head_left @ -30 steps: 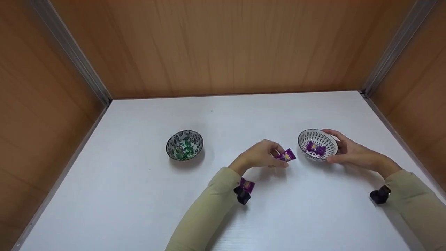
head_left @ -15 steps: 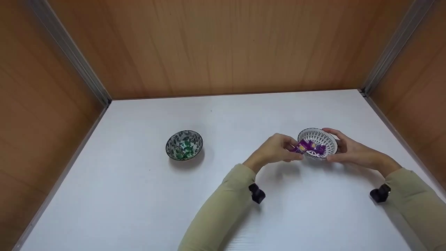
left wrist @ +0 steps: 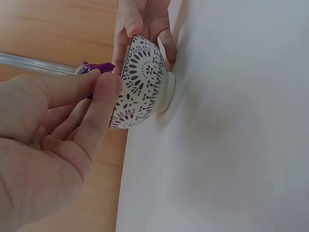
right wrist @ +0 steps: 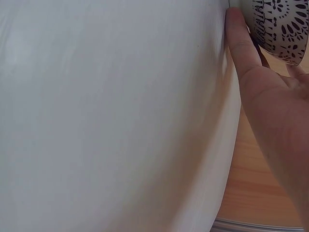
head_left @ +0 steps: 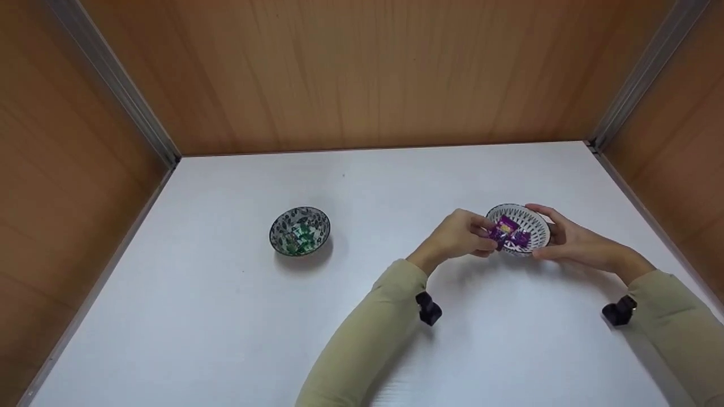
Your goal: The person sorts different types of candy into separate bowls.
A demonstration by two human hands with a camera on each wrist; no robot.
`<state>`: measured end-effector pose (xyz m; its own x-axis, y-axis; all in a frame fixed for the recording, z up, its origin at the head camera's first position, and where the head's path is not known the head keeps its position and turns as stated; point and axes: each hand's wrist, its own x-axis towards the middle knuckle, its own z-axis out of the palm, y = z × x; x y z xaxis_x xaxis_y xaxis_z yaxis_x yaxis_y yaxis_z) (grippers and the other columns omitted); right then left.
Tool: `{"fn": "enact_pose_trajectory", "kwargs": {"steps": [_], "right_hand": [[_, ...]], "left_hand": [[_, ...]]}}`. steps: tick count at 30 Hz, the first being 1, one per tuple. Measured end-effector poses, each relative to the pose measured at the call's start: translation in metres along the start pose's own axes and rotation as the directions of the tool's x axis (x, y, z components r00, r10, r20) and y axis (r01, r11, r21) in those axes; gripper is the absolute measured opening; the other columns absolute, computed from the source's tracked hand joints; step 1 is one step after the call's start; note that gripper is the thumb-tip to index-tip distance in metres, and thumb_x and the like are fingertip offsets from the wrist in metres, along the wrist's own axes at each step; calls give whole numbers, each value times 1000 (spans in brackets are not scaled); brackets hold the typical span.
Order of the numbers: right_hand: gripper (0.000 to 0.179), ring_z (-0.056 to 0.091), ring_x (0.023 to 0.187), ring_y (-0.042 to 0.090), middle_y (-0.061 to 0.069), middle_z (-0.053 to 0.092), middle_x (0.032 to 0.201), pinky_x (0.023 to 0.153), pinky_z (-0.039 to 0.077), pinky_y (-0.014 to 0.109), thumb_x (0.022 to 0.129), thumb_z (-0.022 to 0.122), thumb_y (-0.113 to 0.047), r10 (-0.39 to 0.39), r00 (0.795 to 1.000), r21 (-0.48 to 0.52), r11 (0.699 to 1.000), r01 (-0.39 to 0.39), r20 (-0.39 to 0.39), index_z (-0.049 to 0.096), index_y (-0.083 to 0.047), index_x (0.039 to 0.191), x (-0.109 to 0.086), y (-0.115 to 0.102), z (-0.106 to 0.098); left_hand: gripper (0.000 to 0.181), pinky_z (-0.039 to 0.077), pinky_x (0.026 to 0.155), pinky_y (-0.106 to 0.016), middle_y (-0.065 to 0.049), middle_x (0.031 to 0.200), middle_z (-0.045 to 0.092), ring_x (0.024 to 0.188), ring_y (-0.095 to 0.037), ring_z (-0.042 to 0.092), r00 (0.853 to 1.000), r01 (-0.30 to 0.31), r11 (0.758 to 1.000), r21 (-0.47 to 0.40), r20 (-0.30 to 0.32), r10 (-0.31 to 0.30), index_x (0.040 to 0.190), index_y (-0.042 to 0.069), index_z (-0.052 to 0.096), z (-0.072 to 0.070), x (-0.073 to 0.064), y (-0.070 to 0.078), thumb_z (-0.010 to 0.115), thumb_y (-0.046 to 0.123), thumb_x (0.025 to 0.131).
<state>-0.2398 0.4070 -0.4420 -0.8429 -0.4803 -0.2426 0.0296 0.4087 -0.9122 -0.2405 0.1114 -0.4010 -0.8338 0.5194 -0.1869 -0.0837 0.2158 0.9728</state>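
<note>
At the right of the table in the head view stands a white bowl (head_left: 534, 223) with a dark pattern, a small foot and a dark rim. Purple wrapped candies (head_left: 521, 238) lie inside it. My left hand (head_left: 461, 234) pinches another purple candy (left wrist: 99, 67) between thumb and fingers, right at the bowl's left rim. From the other side, my right hand (head_left: 588, 246) holds the bowl, thumb at the near rim and a finger at the far rim. Low by the bowl's foot, one right fingertip (right wrist: 235, 17) shows in the right wrist view.
A dark-patterned bowl (head_left: 285, 223) holding green wrapped candies (head_left: 301, 239) stands left of centre. The white table (head_left: 198, 316) is enclosed by wood panels (head_left: 373, 73) at the back and both sides. Black wrist cameras (head_left: 429, 309) sit below the sleeves.
My left hand has carried its candy rightward from the table to the bowl's rim. A purple candy seen earlier beside the left sleeve no longer shows. My right hand stays at the bowl.
</note>
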Motion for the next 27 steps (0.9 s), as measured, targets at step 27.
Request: {"fn": "enact_pose_trajectory", "kwargs": {"steps": [27], "right_hand": [[95, 49, 130, 19, 23, 26, 157, 96, 50, 29, 95, 70, -9, -5, 1000, -7, 1000, 5, -7, 7, -30, 162, 0, -1, 0]], "left_hand": [[5, 59, 62, -26, -7, 79, 72, 61, -13, 66, 989, 7, 996, -90, -144, -20, 95, 5, 77, 12, 11, -10, 76, 3, 91]]}}
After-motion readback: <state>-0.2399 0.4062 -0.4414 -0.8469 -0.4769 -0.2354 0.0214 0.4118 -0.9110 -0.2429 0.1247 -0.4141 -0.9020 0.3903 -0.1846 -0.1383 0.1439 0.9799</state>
